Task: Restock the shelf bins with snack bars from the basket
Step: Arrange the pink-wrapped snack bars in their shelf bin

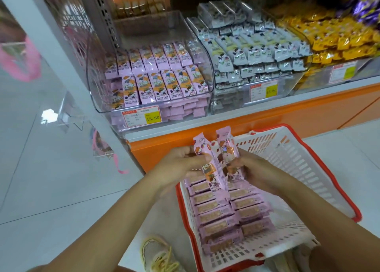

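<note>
A white basket with a red rim point(320, 169) sits on the floor below the shelf, holding two rows of pink snack bars point(220, 212) lying flat. Above its near left corner, my left hand point(181, 162) and my right hand point(253, 169) both grip a small bunch of pink and orange snack bars point(213, 164), held upright between them. On the shelf, a clear bin point(98, 99) at the left holds rows of the same pink bars point(156, 76) standing up.
A second clear bin of grey-white bars point(253, 51) stands right of the pink one, then yellow packets point(337, 37). Price tags point(141, 115) hang on the bin fronts. An orange cabinet base point(267, 119) runs below. My shoe point(158, 255) rests on the tiled floor.
</note>
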The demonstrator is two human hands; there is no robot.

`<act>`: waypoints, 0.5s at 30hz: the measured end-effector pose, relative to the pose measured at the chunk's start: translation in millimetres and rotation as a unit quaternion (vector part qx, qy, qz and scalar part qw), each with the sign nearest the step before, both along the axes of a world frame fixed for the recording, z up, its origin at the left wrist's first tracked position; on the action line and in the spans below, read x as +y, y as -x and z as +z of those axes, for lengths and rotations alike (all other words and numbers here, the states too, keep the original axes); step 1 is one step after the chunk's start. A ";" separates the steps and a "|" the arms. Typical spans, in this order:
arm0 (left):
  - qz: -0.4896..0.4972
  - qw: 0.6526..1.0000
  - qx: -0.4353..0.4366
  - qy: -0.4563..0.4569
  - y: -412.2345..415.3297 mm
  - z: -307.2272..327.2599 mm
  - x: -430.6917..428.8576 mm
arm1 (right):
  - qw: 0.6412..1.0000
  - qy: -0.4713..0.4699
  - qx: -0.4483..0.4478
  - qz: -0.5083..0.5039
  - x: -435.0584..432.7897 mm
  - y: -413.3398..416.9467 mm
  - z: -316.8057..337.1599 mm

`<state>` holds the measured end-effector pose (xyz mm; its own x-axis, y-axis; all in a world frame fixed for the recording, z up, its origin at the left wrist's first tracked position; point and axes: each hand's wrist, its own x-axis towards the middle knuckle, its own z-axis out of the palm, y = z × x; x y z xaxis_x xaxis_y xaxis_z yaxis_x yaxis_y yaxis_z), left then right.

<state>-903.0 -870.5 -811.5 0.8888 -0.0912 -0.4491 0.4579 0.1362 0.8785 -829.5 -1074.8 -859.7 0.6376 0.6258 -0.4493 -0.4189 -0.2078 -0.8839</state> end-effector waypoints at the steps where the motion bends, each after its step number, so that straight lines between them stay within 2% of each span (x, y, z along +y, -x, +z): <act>1: 0.009 1.000 0.000 0.010 0.0 2.3 3.0 | 1.000 0.005 -0.017 0.005 2.1 -0.5 6.0; 4: 0.029 0.999 -0.010 0.024 -0.9 10.7 10.0 | 0.991 0.044 -0.124 0.031 9.7 4.4 26.4; 7: 0.052 0.997 -0.037 0.034 -2.1 24.4 17.5 | 0.962 0.063 -0.266 0.013 27.9 10.4 50.1; 10: 0.098 0.991 -0.066 0.064 -2.7 42.3 26.7 | 0.944 0.037 -0.322 -0.054 47.6 15.4 70.9; 12: 0.123 0.985 -0.088 0.086 -1.0 57.1 34.1 | 0.936 0.037 -0.346 -0.057 62.2 16.1 83.1; 15: 0.152 0.978 -0.122 0.069 5.8 76.5 45.6 | 0.926 0.024 -0.375 -0.041 81.3 19.5 99.7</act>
<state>-908.8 -824.9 -735.0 0.9635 0.1484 -0.2227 0.1574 0.3588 0.9200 -849.0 -993.5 -760.0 0.8255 0.5529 0.1136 0.2937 -0.2489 -0.9229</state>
